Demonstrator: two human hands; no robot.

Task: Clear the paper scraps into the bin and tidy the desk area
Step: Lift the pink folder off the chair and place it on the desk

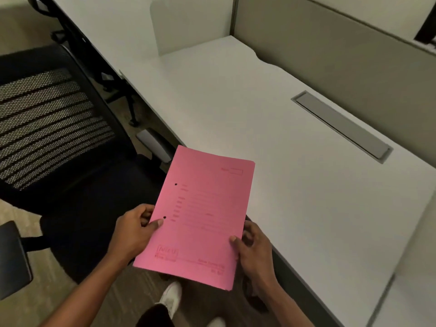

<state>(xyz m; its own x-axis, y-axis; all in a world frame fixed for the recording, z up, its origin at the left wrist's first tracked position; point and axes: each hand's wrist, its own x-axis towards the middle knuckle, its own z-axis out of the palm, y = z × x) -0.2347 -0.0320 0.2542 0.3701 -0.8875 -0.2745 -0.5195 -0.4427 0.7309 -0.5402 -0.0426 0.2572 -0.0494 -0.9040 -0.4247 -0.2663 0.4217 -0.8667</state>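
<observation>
While I've got this pink folder [200,215] in both hands, I'm holding it out in front of me, partly over the near edge of the surface [271,128] and partly over the gap by the office chair [59,138]. My left hand [132,234] has it by the punched-hole side, thumb on top near the lower hole and fingers [145,212] curled round the edge. My right hand [254,251] is closed on the opposite long side the same way, thumb on the cover, the rest tucked underneath. So both are gripping the folder, nothing loose.

Honestly, I can't see any paper scraps or the bin from here, and the surface looks bare apart from the grey cable cover [342,126] set into it near the back panel. So I'd guess the scrap part is sorted, or it's off to the side out of sight, and this is the tidy-up bit.

Tip for doing this well: keep the folder flat and level so nothing inside slides out the open side. Lower it square to the front edge, well clear of the cable cover, and let one long side touch down first. Then slide the fingers out from under it instead of dropping it.
</observation>
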